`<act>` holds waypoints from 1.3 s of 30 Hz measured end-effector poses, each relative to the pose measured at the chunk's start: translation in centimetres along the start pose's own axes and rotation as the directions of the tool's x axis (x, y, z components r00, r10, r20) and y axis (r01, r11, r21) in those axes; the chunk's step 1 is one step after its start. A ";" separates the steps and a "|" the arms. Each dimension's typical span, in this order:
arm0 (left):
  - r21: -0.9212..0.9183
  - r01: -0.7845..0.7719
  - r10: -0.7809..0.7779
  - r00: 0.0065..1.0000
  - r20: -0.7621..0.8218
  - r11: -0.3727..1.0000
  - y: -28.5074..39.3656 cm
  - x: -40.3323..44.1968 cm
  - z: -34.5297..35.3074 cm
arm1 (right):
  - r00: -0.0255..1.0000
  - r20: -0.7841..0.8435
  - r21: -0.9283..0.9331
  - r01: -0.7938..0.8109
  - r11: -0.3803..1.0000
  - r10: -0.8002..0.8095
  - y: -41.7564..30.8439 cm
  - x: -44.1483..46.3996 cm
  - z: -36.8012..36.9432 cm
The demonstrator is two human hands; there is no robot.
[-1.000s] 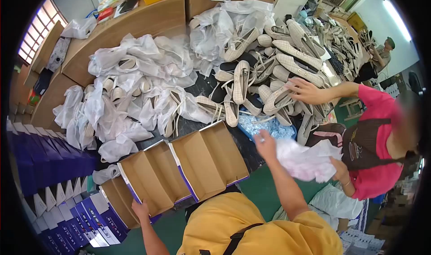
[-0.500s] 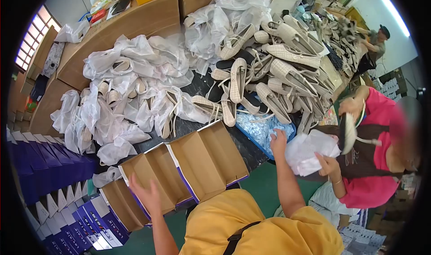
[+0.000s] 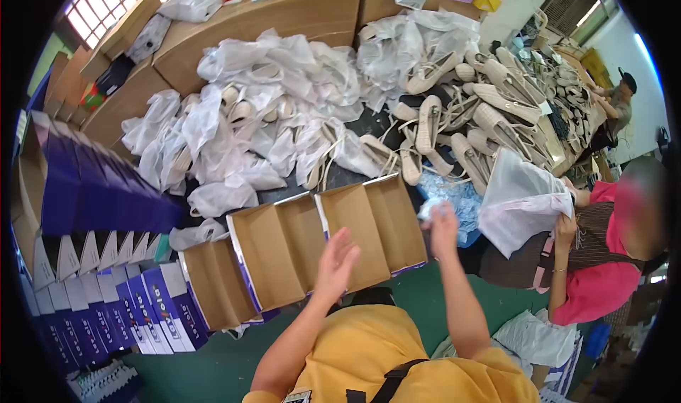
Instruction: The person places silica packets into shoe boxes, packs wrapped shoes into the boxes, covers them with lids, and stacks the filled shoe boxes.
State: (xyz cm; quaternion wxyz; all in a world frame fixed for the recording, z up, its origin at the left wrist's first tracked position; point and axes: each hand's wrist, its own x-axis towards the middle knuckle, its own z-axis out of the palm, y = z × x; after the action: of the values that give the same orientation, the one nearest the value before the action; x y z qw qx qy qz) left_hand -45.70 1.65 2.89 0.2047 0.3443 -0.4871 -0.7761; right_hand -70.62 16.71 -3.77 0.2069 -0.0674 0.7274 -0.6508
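Cardboard boxes (image 3: 273,261) part-hidden behind unclenched left hand (image 3: 337,266); blurred right hand (image 3: 445,231), grip unclear

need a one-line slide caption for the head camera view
Left hand over open boxes, right hand by small packets, with loose shoes and bagged shoes heaped behind.

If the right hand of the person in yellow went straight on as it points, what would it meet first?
The right hand would probably meet the crinkled blue pile just ahead of it; depth is unclear, so it might pass above.
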 end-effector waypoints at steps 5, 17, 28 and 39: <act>-0.693 0.240 -0.236 0.966 0.103 0.680 -1.5 1.6 0.8 | 0.588 0.435 -0.252 0.807 0.535 -0.682 -4.9 -10.4 13.8; -0.177 0.276 -0.307 0.934 -0.184 0.945 -3.3 4.5 -10.9 | 0.933 0.309 -0.632 0.348 0.693 -0.186 -1.1 -0.7 8.1; 0.214 0.446 -0.340 0.853 -0.397 0.869 -7.3 6.6 -14.3 | 0.958 0.286 -0.552 0.186 0.813 -0.026 2.2 1.5 5.5; 0.354 0.023 0.264 0.622 -0.738 0.935 -5.3 -2.7 -20.6 | 0.658 0.642 -0.093 0.576 0.812 -0.393 -5.2 -8.4 16.5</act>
State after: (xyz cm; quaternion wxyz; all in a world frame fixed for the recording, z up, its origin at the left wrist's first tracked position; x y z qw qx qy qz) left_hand -28.68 -6.97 -6.92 0.3856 0.6392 -0.4961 -0.4434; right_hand -57.55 3.92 1.96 0.2286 -0.4909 0.6656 -0.5136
